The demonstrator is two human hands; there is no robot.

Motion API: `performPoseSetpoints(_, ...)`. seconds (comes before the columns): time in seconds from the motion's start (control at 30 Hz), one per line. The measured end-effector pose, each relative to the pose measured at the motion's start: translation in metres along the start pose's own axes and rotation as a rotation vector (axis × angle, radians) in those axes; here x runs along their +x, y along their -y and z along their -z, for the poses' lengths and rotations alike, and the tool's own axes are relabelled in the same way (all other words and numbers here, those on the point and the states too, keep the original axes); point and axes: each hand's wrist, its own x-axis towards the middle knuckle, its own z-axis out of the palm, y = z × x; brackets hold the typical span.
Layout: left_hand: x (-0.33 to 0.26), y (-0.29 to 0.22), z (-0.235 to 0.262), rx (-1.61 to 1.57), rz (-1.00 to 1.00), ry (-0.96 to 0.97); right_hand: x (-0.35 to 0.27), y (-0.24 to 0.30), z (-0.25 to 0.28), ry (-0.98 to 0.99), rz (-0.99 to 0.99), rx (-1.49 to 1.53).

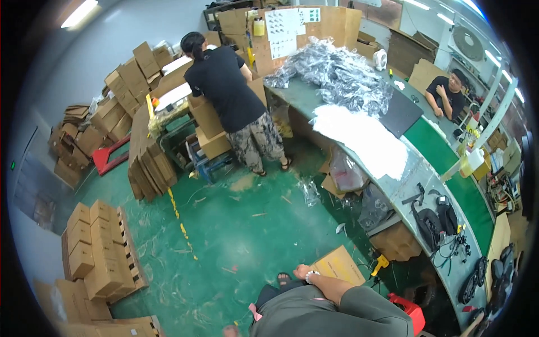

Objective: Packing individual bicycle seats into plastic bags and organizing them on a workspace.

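My right hand [302,272], with a pale bracelet at the wrist, hangs low in front of my body. Its fingers are too small and turned away to make out, and I see nothing in its grasp. Just right of it is a flat-topped cardboard box [339,266]; I cannot tell whether the hand touches it. Only a blurred bit of my left hand [231,331] shows at the lower edge, fingers hidden. A yellow power tool [380,264] and a red plastic thing [408,312] lie to the right.
A long curved workbench [435,185] carries clear plastic bags [342,73], white sheets [362,137] and black straps. One person [227,90] stands at open cartons; another [446,95] sits beyond the bench. Stacked cartons [101,247] on a pallet and a red pallet jack [106,157] are left.
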Motion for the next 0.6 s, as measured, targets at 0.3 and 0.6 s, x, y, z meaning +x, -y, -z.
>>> performPoseSetpoints(0.3,0.12,-0.272,0.045,-0.296,-0.341,0.089,0.095,0.008,0.115,-0.36,-0.121,0.394)
performPoseSetpoints(0.6,0.191,-0.562,0.025,0.029,-0.42,0.258,0.073,-0.232,0.116,-0.07,-0.187,-0.429)
